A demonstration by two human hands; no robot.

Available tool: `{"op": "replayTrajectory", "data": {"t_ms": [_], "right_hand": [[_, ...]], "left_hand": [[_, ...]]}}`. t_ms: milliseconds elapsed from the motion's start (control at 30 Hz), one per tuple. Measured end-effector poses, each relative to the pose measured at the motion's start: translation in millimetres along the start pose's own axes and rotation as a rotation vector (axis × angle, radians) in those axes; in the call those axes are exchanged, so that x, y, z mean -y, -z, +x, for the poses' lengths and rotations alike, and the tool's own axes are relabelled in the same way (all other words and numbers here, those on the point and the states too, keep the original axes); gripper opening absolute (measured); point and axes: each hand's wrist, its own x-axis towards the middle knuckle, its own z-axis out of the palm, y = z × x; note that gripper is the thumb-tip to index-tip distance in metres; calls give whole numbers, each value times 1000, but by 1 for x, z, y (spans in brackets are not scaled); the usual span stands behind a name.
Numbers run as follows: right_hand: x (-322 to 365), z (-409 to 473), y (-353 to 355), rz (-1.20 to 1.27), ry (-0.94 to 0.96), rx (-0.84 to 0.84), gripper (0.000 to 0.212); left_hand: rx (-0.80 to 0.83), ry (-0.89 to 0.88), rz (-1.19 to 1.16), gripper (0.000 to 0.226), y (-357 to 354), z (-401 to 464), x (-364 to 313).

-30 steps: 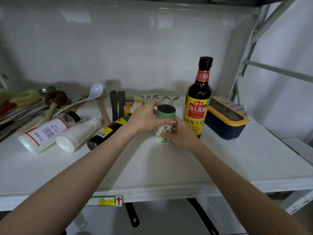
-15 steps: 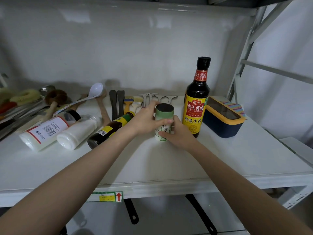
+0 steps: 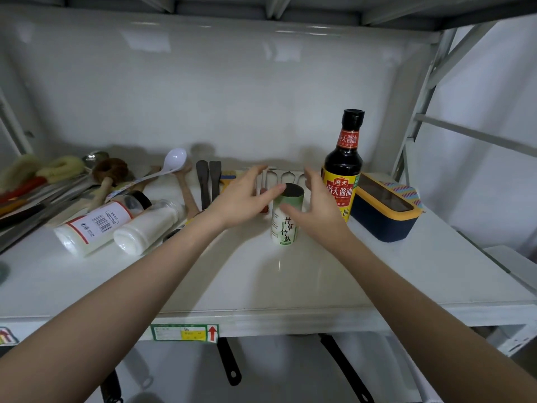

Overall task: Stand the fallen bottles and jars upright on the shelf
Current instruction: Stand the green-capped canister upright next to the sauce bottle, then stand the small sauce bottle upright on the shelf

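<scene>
A small white salt jar [image 3: 286, 225] with a green band and dark lid stands upright on the white shelf [image 3: 290, 286]. My left hand [image 3: 247, 199] hovers just left of it and my right hand [image 3: 316, 210] just right of it, both with fingers spread and holding nothing. A tall dark soy sauce bottle [image 3: 343, 170] stands upright behind my right hand. Two white jars lie on their sides at the left: one with a red-edged label [image 3: 96, 228] and a plain one [image 3: 148, 228]. A dark bottle lying under my left forearm is mostly hidden.
Spoons, spatulas, brushes and other utensils [image 3: 87, 181] lie along the back left of the shelf. A navy box with a yellow rim [image 3: 386, 210] sits at the right. Metal shelf uprights [image 3: 412, 120] rise at the right. Pan handles hang below the shelf edge.
Both hands held the salt jar earlier. Now they have let go and opened, and the jar stands alone beside the soy sauce bottle.
</scene>
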Motion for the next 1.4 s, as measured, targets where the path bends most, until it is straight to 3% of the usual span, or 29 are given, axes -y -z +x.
{"op": "replayTrajectory", "data": {"t_ms": [200,400,600,733,1000,1200,1300,1400], "right_hand": [[32,7,10,-37,154,-73,51],[55,9,-18,5,206,-3,32],[53,7,-64,28,63,190,31],[48,8,-89,56,-93,297,34],[39,13,-122,180,-285,377,35],[40,13,-126,283,-399,412,39],[41,15,-125,357,-447,393,37],[43,15,-120,440,-492,386,51]], "left_hand": [[-69,-1,116,49,31,-5,8],[-47,110,187,43,57,-21,40],[65,316,220,59,68,-39,75],[104,358,181,69,67,-47,90],[162,377,207,56,57,-48,99],[116,338,263,45,49,-46,96],[41,335,236,54,44,-47,91],[-33,353,171,75,40,-49,88]]}}
